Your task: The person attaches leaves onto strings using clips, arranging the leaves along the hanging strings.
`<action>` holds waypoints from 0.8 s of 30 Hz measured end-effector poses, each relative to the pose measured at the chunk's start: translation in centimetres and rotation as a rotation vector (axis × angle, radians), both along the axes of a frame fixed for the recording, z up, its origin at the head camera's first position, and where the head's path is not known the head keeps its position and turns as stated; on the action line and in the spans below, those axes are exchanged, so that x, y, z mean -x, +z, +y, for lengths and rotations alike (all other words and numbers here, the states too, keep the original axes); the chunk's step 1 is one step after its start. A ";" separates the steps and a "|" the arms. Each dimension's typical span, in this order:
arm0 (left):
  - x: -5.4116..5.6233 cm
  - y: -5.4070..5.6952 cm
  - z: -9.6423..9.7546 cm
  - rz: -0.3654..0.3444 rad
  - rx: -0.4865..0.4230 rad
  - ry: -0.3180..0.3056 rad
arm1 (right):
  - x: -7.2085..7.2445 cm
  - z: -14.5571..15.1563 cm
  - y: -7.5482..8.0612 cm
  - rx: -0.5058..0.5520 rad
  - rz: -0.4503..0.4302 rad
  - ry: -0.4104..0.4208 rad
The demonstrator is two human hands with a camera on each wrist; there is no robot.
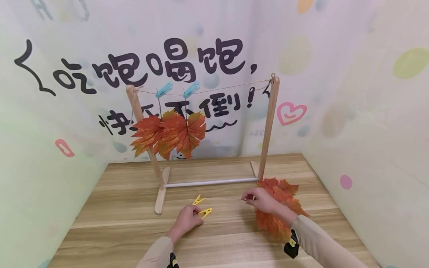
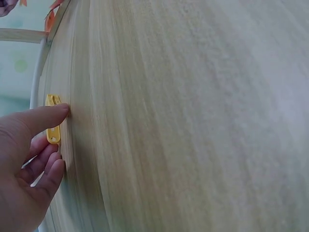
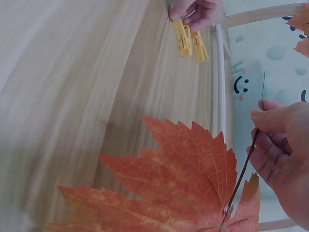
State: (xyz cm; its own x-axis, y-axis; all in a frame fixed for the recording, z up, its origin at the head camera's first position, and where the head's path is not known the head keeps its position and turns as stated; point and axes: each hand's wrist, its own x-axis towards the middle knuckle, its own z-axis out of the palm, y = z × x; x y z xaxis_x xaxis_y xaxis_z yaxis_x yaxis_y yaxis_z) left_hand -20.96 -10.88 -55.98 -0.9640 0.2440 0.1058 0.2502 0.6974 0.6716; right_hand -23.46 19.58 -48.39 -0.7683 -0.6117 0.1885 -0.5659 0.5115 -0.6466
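Observation:
My left hand (image 1: 187, 220) is low over the table, thumb and fingers around the end of a yellow clothespin (image 1: 206, 212). A second yellow clothespin (image 1: 198, 200) lies just beyond it. In the left wrist view the thumb crosses in front of a yellow clothespin (image 2: 53, 121). My right hand (image 1: 259, 200) pinches the thin dark stem (image 3: 244, 169) of an orange-red maple leaf (image 3: 188, 169), whose blade hangs below the fingers. In the head view, orange-red leaves (image 1: 278, 223) show around and beneath the right forearm.
A wooden stand (image 1: 269, 130) with a white crossbar (image 1: 211, 182) stands at the back. Blue clothespins (image 1: 191, 90) hold maple leaves (image 1: 174, 134) by their stems on its string (image 1: 231, 87). Printed walls (image 1: 352, 111) border the wooden table (image 1: 110, 223).

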 end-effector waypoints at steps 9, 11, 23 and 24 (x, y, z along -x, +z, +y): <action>0.1 -0.2 0.1 0.047 0.057 0.040 | 0.2 -1.6 0.1 0.027 0.011 0.040; 0.1 -0.2 0.2 0.064 0.069 0.044 | 0.2 -1.8 0.0 0.035 0.015 0.048; 0.5 0.3 -0.2 -0.017 -0.030 -0.021 | 0.7 -2.6 0.6 0.036 -0.023 0.021; 0.6 0.4 -0.3 -0.021 -0.033 -0.036 | 0.8 -2.6 0.8 0.036 -0.018 0.022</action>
